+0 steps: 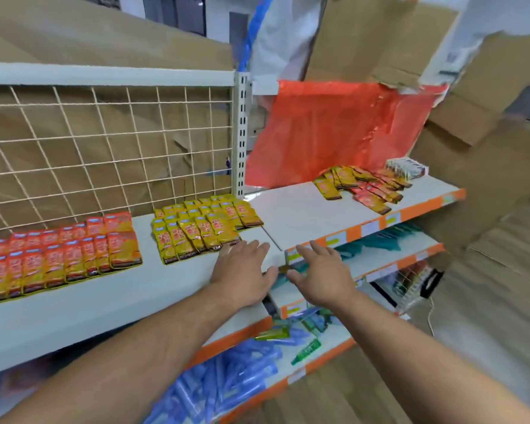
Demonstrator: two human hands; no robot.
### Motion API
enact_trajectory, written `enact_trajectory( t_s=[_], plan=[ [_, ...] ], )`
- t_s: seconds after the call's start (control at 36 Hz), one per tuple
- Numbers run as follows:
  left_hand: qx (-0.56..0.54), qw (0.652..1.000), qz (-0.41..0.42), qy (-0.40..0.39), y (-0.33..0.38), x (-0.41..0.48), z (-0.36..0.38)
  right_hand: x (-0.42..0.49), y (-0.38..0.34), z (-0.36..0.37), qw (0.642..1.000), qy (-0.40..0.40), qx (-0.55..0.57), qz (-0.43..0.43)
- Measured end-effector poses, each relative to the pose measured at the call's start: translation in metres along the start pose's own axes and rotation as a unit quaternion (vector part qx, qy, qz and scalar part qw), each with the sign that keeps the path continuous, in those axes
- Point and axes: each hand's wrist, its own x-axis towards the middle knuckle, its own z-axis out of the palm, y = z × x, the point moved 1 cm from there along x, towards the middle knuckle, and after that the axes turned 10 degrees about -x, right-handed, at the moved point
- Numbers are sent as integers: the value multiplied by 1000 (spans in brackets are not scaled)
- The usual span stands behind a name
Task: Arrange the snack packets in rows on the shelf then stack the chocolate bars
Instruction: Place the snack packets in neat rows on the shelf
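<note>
Red snack packets point(58, 258) cropped leftward

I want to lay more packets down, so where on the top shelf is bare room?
Widest: the white shelf board between the yellow packet block and the loose pile. A narrower gap parts the red packet block from it. The front strip before both blocks is bare. Crowded: around the loose pile.

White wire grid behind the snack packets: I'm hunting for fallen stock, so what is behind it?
Through the white wire grid only crumpled brown cardboard shows. Anything behind that cardboard is covered and cannot be seen.
</note>
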Motion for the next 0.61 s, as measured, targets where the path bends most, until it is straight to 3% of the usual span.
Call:
enact_trajectory(
  t_s=[0.25, 0.61],
  plan=[
    [2, 998, 46, -33, 47, 70, 32, 30, 68, 1, 999, -7, 15, 47],
    [-17, 995, 98, -22, 94, 240, 77, 138, 166, -17, 994, -6, 16, 110]
  ],
)
